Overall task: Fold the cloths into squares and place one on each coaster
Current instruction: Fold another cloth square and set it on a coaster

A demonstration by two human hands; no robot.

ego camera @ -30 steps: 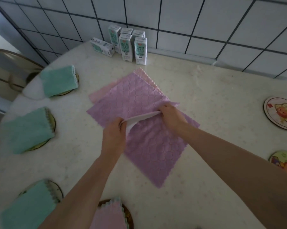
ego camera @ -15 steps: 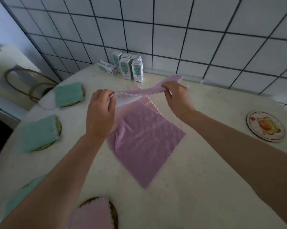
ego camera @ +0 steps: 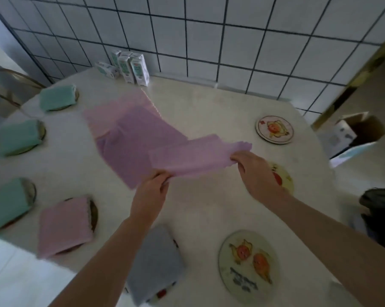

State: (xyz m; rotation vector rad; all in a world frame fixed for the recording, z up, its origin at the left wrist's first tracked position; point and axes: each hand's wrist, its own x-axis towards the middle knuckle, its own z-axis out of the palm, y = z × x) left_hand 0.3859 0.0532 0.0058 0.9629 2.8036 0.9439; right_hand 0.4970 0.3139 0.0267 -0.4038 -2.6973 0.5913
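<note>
My left hand (ego camera: pixel 150 192) and my right hand (ego camera: pixel 253 171) each pinch an end of a purple cloth (ego camera: pixel 196 155), held stretched as a folded strip above the table. More purple and pink cloths (ego camera: pixel 125 134) lie flat in a pile behind it. Three bare picture coasters show: one at the far right (ego camera: pixel 275 129), one partly under my right hand (ego camera: pixel 284 178), one near the front (ego camera: pixel 248 265). Folded green cloths (ego camera: pixel 57 97) (ego camera: pixel 18 137) (ego camera: pixel 5 202), a pink one (ego camera: pixel 64 224) and a grey one (ego camera: pixel 156 262) rest on other coasters.
Several small milk cartons (ego camera: pixel 132 68) stand at the back by the tiled wall. A chair (ego camera: pixel 5 89) is at the far left. An open cardboard box (ego camera: pixel 353 131) sits on the floor to the right, and a dark bag (ego camera: pixel 382 216) lies beside the table's right edge.
Both hands have carried the purple cloth from the pile toward the right and lower, over the table's middle. The camera has tilted down, bringing nearer coasters and the grey cloth into view.
</note>
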